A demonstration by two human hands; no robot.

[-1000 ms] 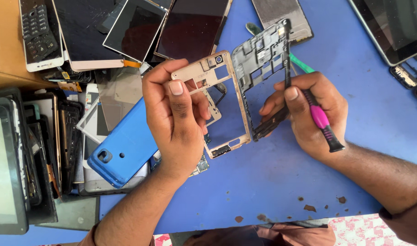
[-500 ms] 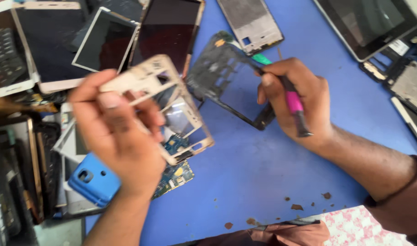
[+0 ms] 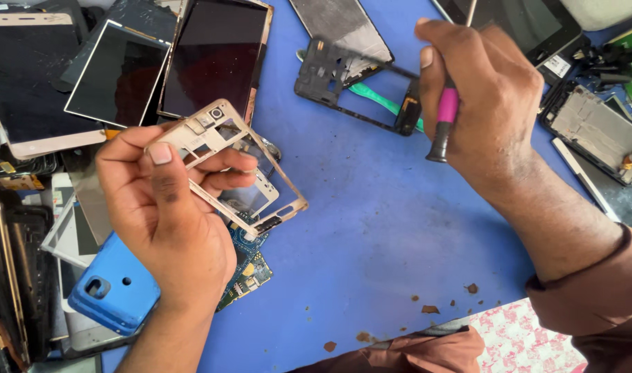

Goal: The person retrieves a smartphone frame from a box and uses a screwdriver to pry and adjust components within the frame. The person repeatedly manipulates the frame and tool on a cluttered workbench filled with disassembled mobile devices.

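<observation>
My left hand (image 3: 165,221) grips a gold-coloured phone middle frame (image 3: 229,166), held tilted above the blue table (image 3: 371,228). My right hand (image 3: 478,97) is closed round a pink and black screwdriver (image 3: 445,124), tip hidden in the fist. A black phone frame (image 3: 343,86) lies flat on the table just left of my right hand, over a green plastic pry tool (image 3: 374,100). A green circuit board (image 3: 247,266) lies under my left hand.
Several phone screens and panels (image 3: 212,59) crowd the top left. A blue phone back cover (image 3: 115,287) lies bottom left among stacked parts. Opened phones (image 3: 596,131) sit at the right edge. Small brown crumbs (image 3: 426,309) dot the table near a patterned cloth (image 3: 526,342).
My left hand pulled the gold frame away to the left. The black frame left my right hand and now lies on the table. My right hand rose with the screwdriver.
</observation>
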